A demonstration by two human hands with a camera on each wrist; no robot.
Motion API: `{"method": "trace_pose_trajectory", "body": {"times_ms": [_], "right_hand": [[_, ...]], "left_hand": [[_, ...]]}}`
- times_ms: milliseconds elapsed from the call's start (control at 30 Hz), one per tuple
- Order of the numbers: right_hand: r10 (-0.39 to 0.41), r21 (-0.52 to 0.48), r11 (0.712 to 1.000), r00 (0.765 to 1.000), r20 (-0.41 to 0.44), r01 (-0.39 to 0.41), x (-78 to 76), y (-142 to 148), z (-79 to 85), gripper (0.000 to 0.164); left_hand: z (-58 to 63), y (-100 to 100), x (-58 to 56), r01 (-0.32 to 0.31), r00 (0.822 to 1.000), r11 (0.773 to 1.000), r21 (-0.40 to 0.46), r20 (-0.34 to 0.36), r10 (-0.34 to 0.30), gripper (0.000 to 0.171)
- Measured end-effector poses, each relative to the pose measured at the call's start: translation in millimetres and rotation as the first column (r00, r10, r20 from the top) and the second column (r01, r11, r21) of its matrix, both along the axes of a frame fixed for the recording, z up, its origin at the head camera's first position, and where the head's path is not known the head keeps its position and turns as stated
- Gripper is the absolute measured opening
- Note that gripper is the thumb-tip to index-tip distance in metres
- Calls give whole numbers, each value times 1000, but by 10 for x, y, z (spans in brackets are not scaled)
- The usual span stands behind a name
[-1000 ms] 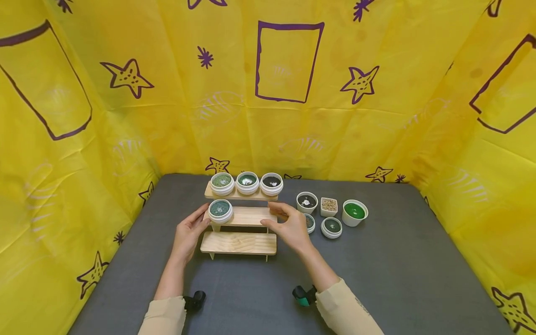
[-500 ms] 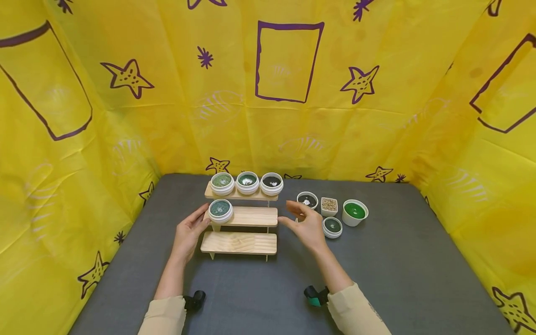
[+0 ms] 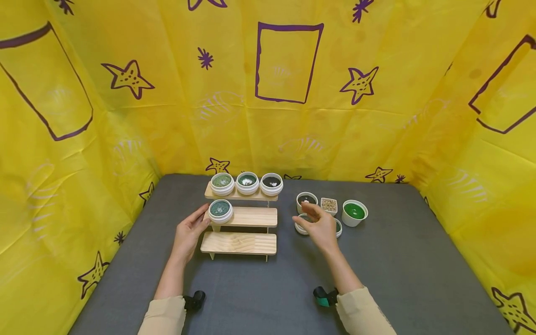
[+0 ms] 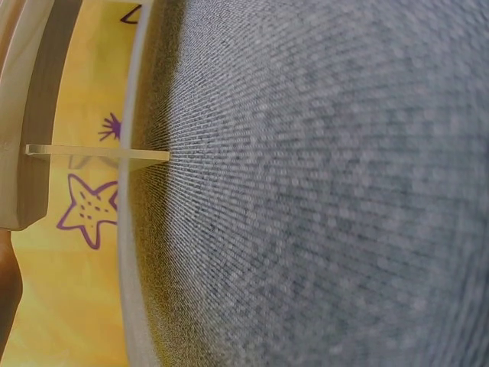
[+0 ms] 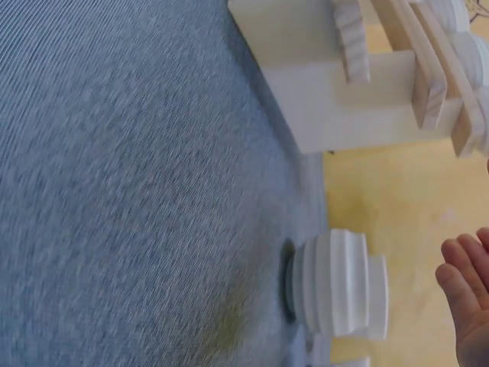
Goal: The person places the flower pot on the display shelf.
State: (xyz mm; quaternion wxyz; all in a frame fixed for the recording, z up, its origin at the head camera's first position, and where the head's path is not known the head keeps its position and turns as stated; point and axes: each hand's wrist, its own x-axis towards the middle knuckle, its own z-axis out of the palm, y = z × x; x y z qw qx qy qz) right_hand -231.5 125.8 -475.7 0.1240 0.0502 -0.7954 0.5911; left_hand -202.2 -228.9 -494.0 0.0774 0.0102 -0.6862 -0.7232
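Observation:
At the left end of the middle step of a three-step wooden stand (image 3: 255,217), my left hand (image 3: 188,238) holds the step's end between thumb and fingers. Right beside those fingertips sits a white jar of blue-green contents (image 3: 220,209). My right hand (image 3: 322,230) hangs over the jars to the right of the stand, thumb and fingers apart with nothing between them. Below its thumb is a low white jar (image 3: 302,229), partly hidden. Another low jar (image 3: 338,228) shows only its right edge behind the hand. In the right wrist view the fingers (image 5: 462,283) stand above a white jar (image 5: 336,283).
Three white jars (image 3: 247,183) line the stand's top step; its bottom step (image 3: 238,243) is bare wood. Behind my right hand are a white cup with dark contents (image 3: 302,199), a square dish of grains (image 3: 329,204) and a cup of green liquid (image 3: 354,211). Yellow cloth encloses the grey table.
My right hand has moved right, away from the stand's middle step, to over the low jars. The left hand and the jar beside it have stayed in place.

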Motion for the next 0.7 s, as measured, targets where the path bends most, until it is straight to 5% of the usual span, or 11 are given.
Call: {"method": "trace_pose_trajectory", "body": {"times_ms": [700], "right_hand": [[-139, 71, 988, 990, 12, 138, 15, 521, -144, 45]], "left_hand": [[2, 1, 3, -6, 1000, 1000, -10, 5, 6, 55]]}}
